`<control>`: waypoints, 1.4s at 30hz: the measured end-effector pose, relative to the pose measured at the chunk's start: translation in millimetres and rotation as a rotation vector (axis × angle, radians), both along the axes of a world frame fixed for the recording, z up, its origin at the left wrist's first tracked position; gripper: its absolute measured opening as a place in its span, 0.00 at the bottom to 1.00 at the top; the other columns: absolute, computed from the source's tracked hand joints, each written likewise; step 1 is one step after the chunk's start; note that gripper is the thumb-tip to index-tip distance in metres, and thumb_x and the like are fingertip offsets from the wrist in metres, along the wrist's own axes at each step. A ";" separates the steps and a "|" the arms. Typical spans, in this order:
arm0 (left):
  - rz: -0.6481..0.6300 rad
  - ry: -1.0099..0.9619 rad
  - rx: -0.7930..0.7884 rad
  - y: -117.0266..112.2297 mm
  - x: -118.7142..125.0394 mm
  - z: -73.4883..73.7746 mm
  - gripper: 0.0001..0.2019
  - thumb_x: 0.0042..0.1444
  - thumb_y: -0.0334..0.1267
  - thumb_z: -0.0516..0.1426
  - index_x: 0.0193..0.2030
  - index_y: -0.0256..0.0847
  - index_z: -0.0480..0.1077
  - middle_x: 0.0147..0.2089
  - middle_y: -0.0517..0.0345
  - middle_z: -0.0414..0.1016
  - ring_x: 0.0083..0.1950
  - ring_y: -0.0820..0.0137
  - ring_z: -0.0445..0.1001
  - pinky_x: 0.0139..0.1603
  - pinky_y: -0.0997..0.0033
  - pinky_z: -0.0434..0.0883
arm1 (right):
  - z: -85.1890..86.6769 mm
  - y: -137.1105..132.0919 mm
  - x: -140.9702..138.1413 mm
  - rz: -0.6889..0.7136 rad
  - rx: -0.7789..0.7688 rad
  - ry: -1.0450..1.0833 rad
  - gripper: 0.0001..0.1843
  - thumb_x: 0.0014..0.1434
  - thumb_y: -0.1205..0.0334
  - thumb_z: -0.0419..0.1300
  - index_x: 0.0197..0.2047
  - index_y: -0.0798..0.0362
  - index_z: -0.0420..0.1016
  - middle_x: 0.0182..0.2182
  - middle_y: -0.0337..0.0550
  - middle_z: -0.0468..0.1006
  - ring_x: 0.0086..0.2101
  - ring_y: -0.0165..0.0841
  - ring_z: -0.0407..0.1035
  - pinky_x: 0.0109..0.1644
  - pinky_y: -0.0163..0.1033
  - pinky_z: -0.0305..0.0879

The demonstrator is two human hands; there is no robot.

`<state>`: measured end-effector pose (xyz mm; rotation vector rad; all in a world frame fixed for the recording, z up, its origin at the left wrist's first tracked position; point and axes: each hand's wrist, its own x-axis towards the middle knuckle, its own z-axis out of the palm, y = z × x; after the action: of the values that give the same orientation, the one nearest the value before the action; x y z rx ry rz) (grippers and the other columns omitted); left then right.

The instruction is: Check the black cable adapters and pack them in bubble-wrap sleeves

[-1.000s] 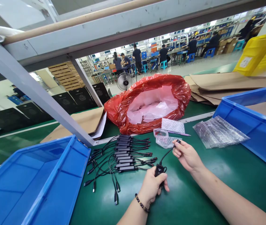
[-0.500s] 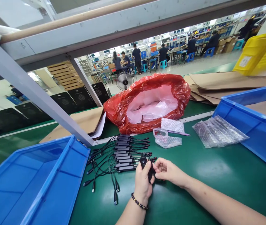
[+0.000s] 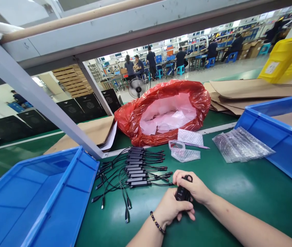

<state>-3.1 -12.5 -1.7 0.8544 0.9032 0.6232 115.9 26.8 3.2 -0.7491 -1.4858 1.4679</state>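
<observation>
My left hand (image 3: 173, 207), a beaded bracelet at its wrist, is closed around a small black device (image 3: 182, 195) with pale markings on its face. A black cable (image 3: 188, 177) loops at the device's far end. My right hand (image 3: 196, 187) is closed over that end, thumb and fingers gripping the looped cable. Left of my hands, several adapter cables (image 3: 137, 175) with dark grey bodies lie in a row on the green table, their plugs spread to both sides.
A blue bin (image 3: 77, 181) stands at the left, another blue bin (image 3: 261, 133) at the right. Behind are a red plastic bag (image 3: 125, 120), bubble wrap (image 3: 185, 155), clear bubble bags (image 3: 241, 145) and cardboard sheets (image 3: 254, 89). A metal frame post (image 3: 45, 99) slants down to the table.
Both hands have moved right with the device, away from the cable row. My right hand has come over the device's far end, and the cable loop now shows there.
</observation>
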 end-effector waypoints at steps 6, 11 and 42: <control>0.102 0.002 -0.055 3.0 -1.8 -2.3 0.11 0.36 0.36 0.61 0.26 0.32 0.68 0.20 0.55 0.73 0.20 0.70 0.73 0.10 0.82 0.54 | -7.3 30.0 30.8 -0.209 0.086 -0.228 0.22 0.54 0.45 0.53 0.43 0.54 0.70 0.29 0.43 0.72 0.27 0.32 0.65 0.33 0.38 0.63; 0.236 0.034 -0.033 7.7 -5.2 -3.8 0.13 0.37 0.38 0.62 0.29 0.32 0.68 0.21 0.55 0.73 0.21 0.70 0.74 0.11 0.82 0.55 | -31.6 66.0 68.2 -0.643 0.404 -0.822 0.26 0.53 0.62 0.50 0.56 0.55 0.62 0.36 0.48 0.74 0.33 0.37 0.68 0.42 0.44 0.65; 0.136 -0.071 -0.100 5.0 -2.0 -2.1 0.09 0.36 0.35 0.60 0.26 0.31 0.68 0.18 0.55 0.72 0.17 0.72 0.72 0.10 0.82 0.55 | -7.5 31.4 17.4 -0.274 -0.534 0.319 0.18 0.34 0.57 0.72 0.28 0.58 0.75 0.23 0.41 0.76 0.23 0.29 0.67 0.30 0.35 0.63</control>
<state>-5.1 -7.5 -3.9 0.6811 0.9253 0.7152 133.3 58.2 -4.3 -0.9365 -0.7209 1.6904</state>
